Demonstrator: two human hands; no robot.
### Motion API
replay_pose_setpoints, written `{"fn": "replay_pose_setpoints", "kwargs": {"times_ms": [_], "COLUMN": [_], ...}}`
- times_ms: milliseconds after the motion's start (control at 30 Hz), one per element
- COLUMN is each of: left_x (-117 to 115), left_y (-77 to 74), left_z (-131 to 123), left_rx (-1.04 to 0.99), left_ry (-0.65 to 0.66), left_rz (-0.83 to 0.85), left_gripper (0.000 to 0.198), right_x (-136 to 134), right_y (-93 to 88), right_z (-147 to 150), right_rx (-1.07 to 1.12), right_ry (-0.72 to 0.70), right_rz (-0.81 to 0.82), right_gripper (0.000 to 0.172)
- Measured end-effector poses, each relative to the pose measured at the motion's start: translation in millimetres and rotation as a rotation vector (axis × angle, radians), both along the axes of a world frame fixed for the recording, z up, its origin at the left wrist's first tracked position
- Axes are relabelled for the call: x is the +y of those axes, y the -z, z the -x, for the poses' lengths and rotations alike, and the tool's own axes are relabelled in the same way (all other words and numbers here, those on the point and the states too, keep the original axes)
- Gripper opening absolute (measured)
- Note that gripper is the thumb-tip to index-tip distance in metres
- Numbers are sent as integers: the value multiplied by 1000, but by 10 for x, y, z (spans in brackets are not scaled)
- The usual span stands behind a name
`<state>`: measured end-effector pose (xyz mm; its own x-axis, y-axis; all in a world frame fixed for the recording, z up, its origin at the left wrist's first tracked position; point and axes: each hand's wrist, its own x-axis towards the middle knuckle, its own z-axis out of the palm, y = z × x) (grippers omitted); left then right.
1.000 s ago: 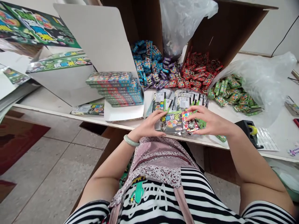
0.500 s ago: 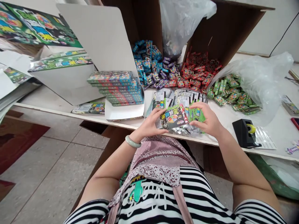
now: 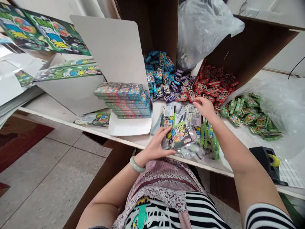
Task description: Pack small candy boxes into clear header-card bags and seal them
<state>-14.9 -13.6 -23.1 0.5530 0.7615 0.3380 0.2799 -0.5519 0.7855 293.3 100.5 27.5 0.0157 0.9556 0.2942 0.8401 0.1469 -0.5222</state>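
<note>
My left hand [image 3: 158, 143] grips a clear plastic packet with a black printed card [image 3: 179, 136], its see-through side turned to the right. Over the near edge of the red candy packets [image 3: 213, 84], my right hand [image 3: 205, 107] reaches forward with bent fingers, thumb and fingertips slightly apart. I make out nothing held in it. Purple candy packets [image 3: 170, 92] lie just beyond and left of its fingertips. Beneath both hands spread several more clear packets with printed cards [image 3: 168, 116], some showing green contents [image 3: 209, 133].
Stacked printed boxes [image 3: 128, 101] stand in an open white carton [image 3: 114, 47] on the left. Blue packets [image 3: 159, 66] spill from a brown box [image 3: 152, 25]. Green packets [image 3: 252, 114] lie in a plastic bag [image 3: 283, 108] at right, behind a black tape dispenser [image 3: 264, 162].
My right hand has left the held packet and moved forward to the red candy packets. The red piece at the packet's mouth no longer shows. My left hand keeps its hold.
</note>
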Motion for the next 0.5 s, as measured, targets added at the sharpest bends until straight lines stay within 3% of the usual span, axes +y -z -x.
{"fn": "replay_pose_setpoints", "kwargs": {"times_ms": [133,233,367,500], "left_x": [25,54,114,168], "left_y": [18,14,19,32], "left_z": [32,74,114,130], "left_rx": [31,52,50,9], "left_ry": [14,42,68,42], "left_rz": [49,86,116,136], "left_gripper": [102,103,103,100], "right_x": [1091,1565,1791,1684], "right_y": [47,139,272,236], "right_z": [105,216,217,72], "right_rx": [-267,-326,-376,-381], "right_ry": [104,175,260,202], "right_rz": [57,108,151,99], "right_gripper": [33,37,46,28]}}
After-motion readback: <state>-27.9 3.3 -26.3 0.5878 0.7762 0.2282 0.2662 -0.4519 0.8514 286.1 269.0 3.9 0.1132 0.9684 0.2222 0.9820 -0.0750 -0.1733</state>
